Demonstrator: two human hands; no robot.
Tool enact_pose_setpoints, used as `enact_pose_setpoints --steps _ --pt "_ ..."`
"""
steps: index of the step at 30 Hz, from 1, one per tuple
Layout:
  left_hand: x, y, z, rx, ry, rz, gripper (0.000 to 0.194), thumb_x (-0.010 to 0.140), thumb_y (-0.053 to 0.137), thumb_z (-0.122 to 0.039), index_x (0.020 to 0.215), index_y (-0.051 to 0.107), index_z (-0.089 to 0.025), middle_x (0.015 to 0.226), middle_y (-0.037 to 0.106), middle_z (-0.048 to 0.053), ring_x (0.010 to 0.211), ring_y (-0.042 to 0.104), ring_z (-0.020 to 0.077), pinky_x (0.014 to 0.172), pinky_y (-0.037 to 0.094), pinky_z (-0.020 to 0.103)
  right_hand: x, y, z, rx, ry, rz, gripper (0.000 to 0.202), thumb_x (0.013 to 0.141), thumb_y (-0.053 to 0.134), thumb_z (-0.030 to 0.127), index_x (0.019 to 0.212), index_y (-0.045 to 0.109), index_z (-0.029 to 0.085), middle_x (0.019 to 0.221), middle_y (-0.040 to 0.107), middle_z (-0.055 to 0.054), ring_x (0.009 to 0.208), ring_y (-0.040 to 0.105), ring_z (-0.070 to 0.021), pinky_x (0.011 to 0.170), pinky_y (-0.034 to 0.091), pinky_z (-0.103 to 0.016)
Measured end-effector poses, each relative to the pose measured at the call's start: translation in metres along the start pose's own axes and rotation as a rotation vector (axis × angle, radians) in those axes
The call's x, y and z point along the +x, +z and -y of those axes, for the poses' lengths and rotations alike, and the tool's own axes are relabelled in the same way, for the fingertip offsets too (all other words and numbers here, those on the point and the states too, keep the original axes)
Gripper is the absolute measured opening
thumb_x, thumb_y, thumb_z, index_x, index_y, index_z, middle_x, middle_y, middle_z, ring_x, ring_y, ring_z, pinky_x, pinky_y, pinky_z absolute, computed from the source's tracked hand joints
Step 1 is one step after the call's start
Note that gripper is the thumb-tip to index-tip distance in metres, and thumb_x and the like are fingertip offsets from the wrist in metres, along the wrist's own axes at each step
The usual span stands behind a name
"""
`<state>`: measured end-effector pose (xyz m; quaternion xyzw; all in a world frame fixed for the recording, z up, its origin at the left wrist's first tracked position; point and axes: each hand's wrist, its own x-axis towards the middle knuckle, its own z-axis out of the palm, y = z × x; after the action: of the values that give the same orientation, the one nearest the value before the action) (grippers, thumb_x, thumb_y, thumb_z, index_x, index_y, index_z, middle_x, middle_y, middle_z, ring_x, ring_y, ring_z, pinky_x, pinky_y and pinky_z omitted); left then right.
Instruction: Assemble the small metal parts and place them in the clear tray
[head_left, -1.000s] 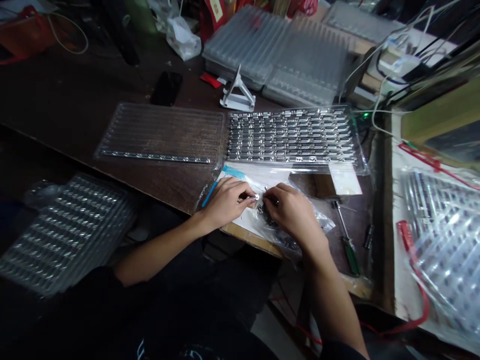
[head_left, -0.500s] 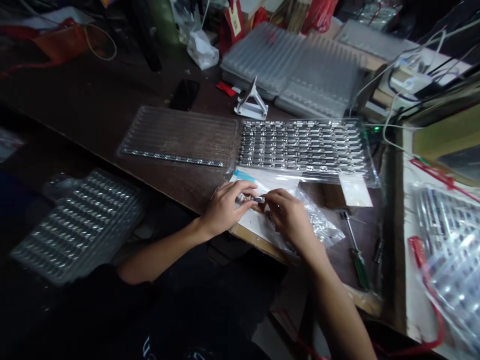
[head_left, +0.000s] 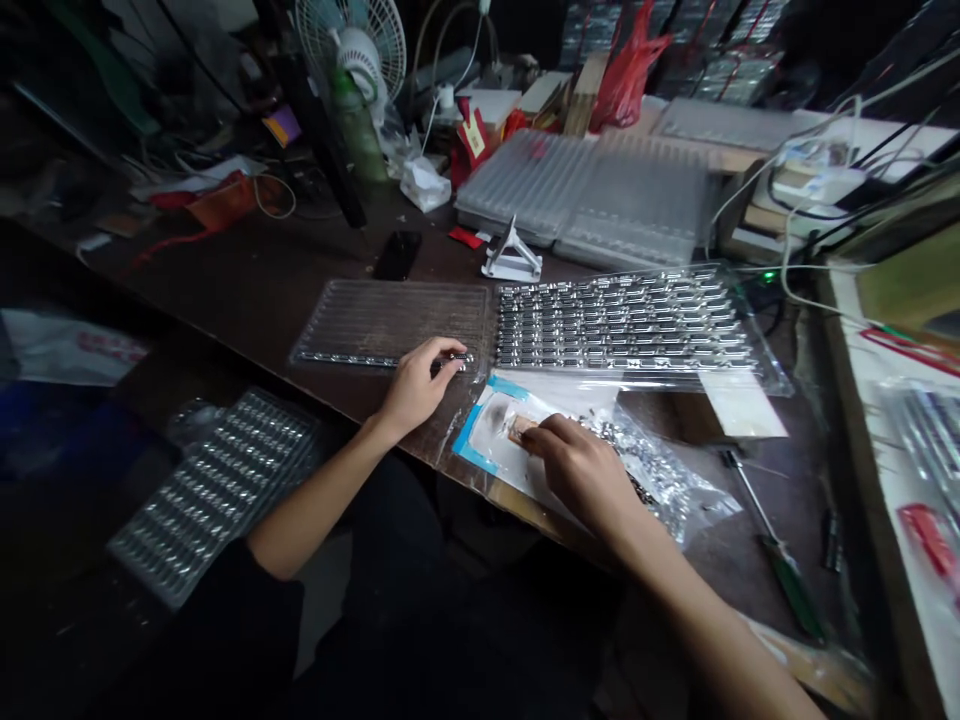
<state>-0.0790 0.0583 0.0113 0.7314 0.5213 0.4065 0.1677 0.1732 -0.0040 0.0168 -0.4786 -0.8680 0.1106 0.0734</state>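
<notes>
My left hand (head_left: pixel 420 388) is over the near right corner of the left clear plastic tray (head_left: pixel 397 315), thumb and fingertips pinched on a small metal D-sub connector (head_left: pixel 461 359). That connector lies at the end of a single row of similar parts along the tray's near edge. My right hand (head_left: pixel 581 465) is closed, its fingertips down by a small tan block (head_left: pixel 517 428) on a white sheet with blue tape (head_left: pixel 474 452). Whatever its fingers hold is hidden. Under and beyond it lies a clear bag of small metal parts (head_left: pixel 660 470).
A second tray (head_left: pixel 622 322) full of connectors adjoins on the right. Behind are a white stand (head_left: pixel 514 258), a phone (head_left: pixel 397 255) and stacked clear trays (head_left: pixel 525 185). A green-handled screwdriver (head_left: pixel 787 580) lies at right. More filled trays (head_left: pixel 217 485) sit low at left.
My left hand has moved left and away from me, carrying the connector from the white sheet to the tray's row. My right hand stays over the sheet. The view has tilted up.
</notes>
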Motion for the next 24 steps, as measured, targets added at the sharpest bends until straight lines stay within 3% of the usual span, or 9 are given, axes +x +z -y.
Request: enact_pose_setpoints --steps 7,15,20,24 --pt "0.006 0.004 0.006 0.21 0.05 0.151 0.011 0.095 0.055 -0.021 0.099 0.065 -0.019 0.103 0.072 0.005 0.099 0.065 0.0205 0.093 0.045 0.036 0.001 -0.006 0.003 -0.002 -0.002 0.086 0.036 0.091 0.044 0.002 0.108 0.071 0.018 0.1 0.067 -0.008 0.088 0.062 -0.0202 0.072 0.042 -0.028" --pt "0.01 0.004 0.011 0.369 0.033 0.223 0.011 0.093 0.058 -0.024 0.096 0.068 -0.024 0.104 0.073 0.001 0.1 0.064 0.0213 0.103 0.036 0.042 -0.002 -0.011 -0.007 0.117 0.006 -0.027 0.032 0.095 0.048 0.014 0.121 0.066 0.019 0.108 0.069 -0.01 0.094 0.063 -0.0213 0.078 0.045 -0.029" --pt "0.012 0.001 0.012 0.395 0.025 0.22 0.015 0.092 0.058 -0.029 0.092 0.072 -0.024 0.105 0.071 0.003 0.103 0.063 0.0227 0.1 0.038 0.042 -0.011 -0.025 -0.021 0.174 0.018 -0.058 0.028 0.096 0.048 0.019 0.111 0.072 0.018 0.101 0.071 -0.01 0.09 0.064 -0.0217 0.078 0.046 -0.031" --pt "0.012 -0.004 0.009 0.443 0.013 0.226 0.014 0.091 0.057 -0.026 0.091 0.071 -0.023 0.105 0.071 0.003 0.103 0.063 0.0228 0.1 0.038 0.043 -0.02 -0.036 -0.033 0.158 0.074 0.028 0.018 0.092 0.058 0.025 0.099 0.074 0.02 0.094 0.071 -0.008 0.088 0.065 -0.0219 0.073 0.045 -0.029"
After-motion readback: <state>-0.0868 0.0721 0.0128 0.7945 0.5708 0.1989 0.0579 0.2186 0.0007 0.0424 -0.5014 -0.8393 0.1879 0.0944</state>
